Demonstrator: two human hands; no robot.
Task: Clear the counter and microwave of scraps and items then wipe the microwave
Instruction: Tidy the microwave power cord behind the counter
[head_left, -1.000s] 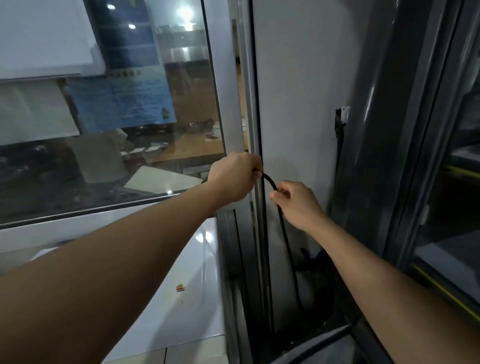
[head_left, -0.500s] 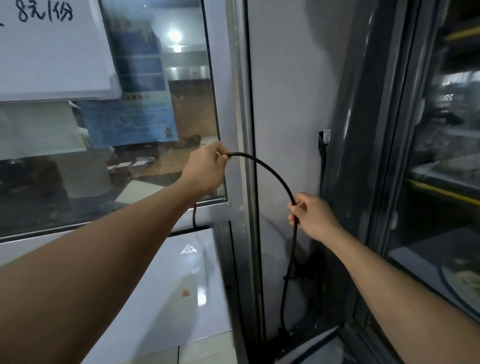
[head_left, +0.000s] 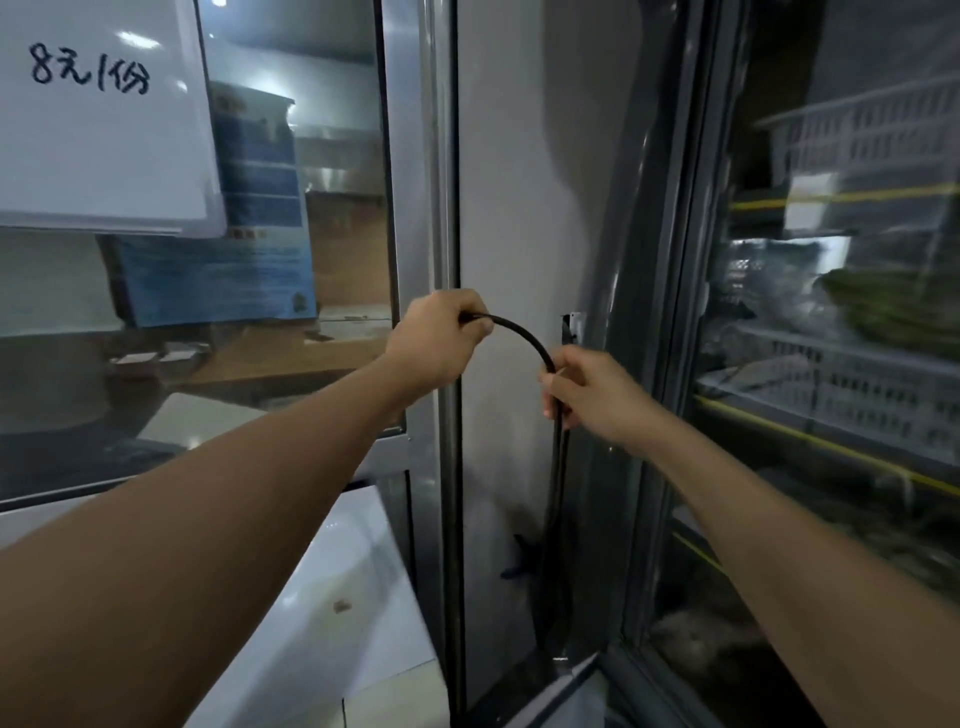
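Observation:
A black power cord (head_left: 524, 335) arcs between my two hands in front of a grey wall panel. My left hand (head_left: 439, 340) grips the cord's upper end at the metal window frame. My right hand (head_left: 587, 395) holds the cord lower down, fingers curled round it. Below that hand the cord drops along the wall to a dark tangle near the floor. The white top of an appliance (head_left: 332, 587) lies under my left forearm, with a small brown scrap (head_left: 341, 605) on it.
A glass window (head_left: 291, 249) with a white handwritten sign (head_left: 98, 114) and a blue poster fills the left. A glass-door fridge (head_left: 831, 364) with crates and greens stands at the right. A wall socket (head_left: 571, 327) sits behind the cord.
My left hand has moved right, back over the metal frame, and the cord's arc between my hands has become shorter. The view has shifted upward.

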